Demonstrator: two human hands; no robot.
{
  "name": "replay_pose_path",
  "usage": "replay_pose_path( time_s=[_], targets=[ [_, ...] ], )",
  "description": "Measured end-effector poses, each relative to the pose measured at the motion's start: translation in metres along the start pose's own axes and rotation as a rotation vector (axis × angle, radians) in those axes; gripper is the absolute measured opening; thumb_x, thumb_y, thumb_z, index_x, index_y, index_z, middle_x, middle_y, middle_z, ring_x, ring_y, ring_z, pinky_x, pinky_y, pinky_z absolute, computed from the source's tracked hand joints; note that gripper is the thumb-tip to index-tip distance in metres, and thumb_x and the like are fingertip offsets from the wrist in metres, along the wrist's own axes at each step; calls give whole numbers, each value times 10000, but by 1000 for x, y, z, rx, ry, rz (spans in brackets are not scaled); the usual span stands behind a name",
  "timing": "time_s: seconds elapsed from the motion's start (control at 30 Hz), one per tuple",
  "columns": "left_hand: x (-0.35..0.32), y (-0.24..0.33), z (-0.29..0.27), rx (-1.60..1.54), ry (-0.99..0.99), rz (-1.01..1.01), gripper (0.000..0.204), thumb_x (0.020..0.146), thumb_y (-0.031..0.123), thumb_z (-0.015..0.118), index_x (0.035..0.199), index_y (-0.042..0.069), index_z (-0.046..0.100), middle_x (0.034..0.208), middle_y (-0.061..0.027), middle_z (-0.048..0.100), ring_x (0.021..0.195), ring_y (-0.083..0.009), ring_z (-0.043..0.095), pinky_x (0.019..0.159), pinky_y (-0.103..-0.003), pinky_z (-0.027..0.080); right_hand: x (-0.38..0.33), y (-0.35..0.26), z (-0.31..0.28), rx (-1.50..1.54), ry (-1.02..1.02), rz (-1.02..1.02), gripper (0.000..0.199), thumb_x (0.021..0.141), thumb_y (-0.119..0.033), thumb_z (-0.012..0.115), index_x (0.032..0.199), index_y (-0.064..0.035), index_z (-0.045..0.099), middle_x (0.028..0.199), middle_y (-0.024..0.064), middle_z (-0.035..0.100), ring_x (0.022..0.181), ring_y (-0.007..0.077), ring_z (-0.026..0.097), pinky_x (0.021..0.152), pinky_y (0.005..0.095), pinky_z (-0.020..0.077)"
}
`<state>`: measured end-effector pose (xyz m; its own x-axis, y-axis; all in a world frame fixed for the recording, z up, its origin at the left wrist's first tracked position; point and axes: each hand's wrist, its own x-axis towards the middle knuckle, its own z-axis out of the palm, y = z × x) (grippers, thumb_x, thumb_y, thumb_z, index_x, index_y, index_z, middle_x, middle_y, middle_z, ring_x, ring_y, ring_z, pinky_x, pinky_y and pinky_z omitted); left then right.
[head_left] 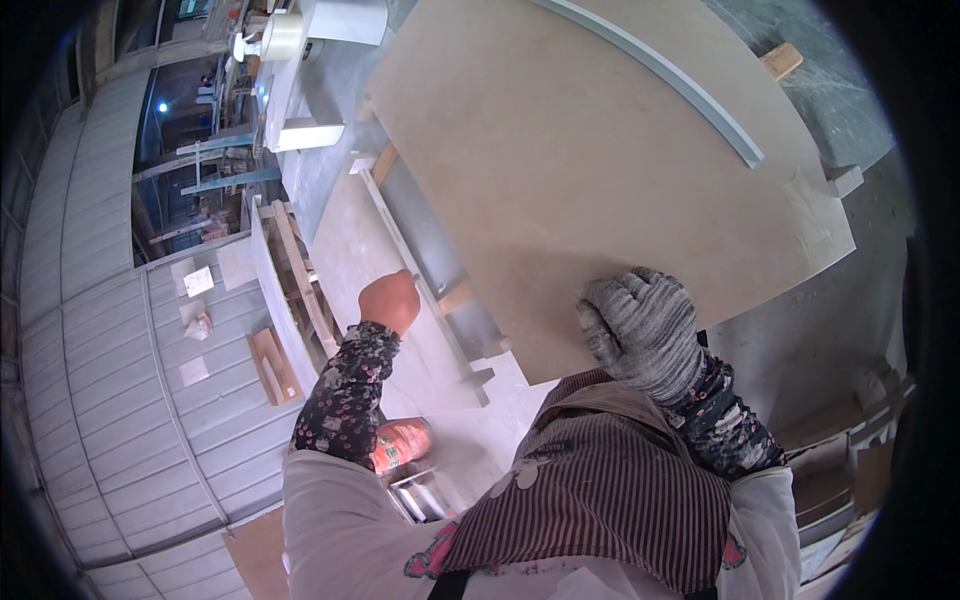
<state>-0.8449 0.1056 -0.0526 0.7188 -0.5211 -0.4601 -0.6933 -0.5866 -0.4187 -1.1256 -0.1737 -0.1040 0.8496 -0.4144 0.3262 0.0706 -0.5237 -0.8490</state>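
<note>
Two curled hands at two pale boards

The right hand (643, 333), in a grey knitted glove, is over the near edge of a large, flat beige board (590, 170). Its fingers are curled in; the palm side is hidden, so I cannot tell whether they are clamped on anything. The bare left hand (389, 303) is also curled, just beside a long, narrow off-white bar (441, 318); whether it grips that bar cannot be told.

The beige board spreads ahead of the right hand. Far ahead, a long, curved-looking pale grey strip (684, 80) lies on it. Between the hands, a light wooden block (457, 297) shows in the gap between bar and board. A smooth whitish flat board (345, 240) lies under and ahead of the left hand.

Behind the left hand is an orange-red plastic packet (403, 440), near the black floral sleeve (345, 390). Well to its left, a brown shallow box (273, 367) sits on the floor. Far ahead stands a cream-coloured roll (284, 36).
</note>
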Motion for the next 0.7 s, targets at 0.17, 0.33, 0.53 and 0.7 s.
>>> replay_pose_path(
  time_s=[0.17, 0.33, 0.53, 0.7],
  targets=[
    [-6, 12, 6, 35, -15, 87, 153, 839, 151, 555, 840, 77, 689, 768, -172, 689, 775, -389, 680, 677, -525, 529, -1, 1, 0, 32, 15, 3, 171, 800, -164, 722, 919, -49, 678, 783, 114, 668, 731, 326, 657, 704, 449, 531],
    [-34, 32, 4, 31, -71, 104, 128, 833, 119, 561, 836, 70, 679, 750, -160, 685, 751, -370, 684, 653, -503, 529, -1, 0, 2, 22, 36, -2, 166, 802, -162, 721, 917, -51, 676, 784, 117, 664, 734, 330, 655, 704, 453, 530],
    [-57, 34, 1, -10, -74, 106, 154, 869, 145, 551, 813, 65, 670, 735, -166, 683, 735, -379, 681, 646, -512, 529, 0, -1, 0, 32, 30, -2, 159, 807, -157, 717, 912, -50, 663, 795, 119, 657, 731, 334, 650, 691, 458, 527],
    [-23, -3, -10, -21, 14, 256, 167, 909, 186, 542, 830, 71, 633, 741, -176, 656, 729, -406, 647, 662, -552, 499, 1, -1, -1, 7, 13, -2, 165, 798, -152, 724, 910, -51, 658, 788, 115, 648, 714, 330, 642, 662, 458, 517]
  ],
)
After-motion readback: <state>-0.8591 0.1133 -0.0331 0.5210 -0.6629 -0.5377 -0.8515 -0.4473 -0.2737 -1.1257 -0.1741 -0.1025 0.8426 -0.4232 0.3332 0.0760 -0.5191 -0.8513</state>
